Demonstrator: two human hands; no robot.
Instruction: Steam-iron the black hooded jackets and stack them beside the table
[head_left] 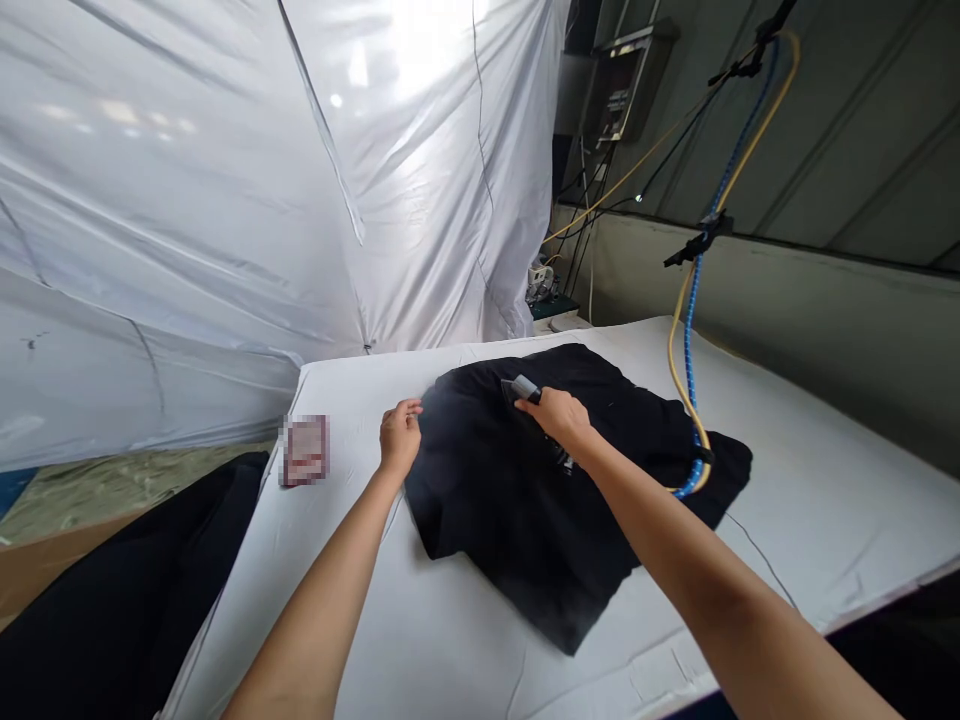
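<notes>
A black shirt (487, 500) with a small white print lies spread on a white padded table (442, 620). My right hand (559, 415) grips the handle of a steam iron (525, 388), which rests on the upper middle of the cloth. Part of the iron is hidden behind my fingers. At the shirt's left edge, my left hand (400, 437) is closed, its fingertips pinched at the cloth. A faint haze like steam hangs over the fabric there.
A blue and yellow hose bundle (691, 340) hangs from above down beside my right forearm. A blurred reddish packet (306, 450) lies at the table's left. Dark cloth (150, 570) drapes beyond the left edge. White sheeting (225, 200) hangs behind.
</notes>
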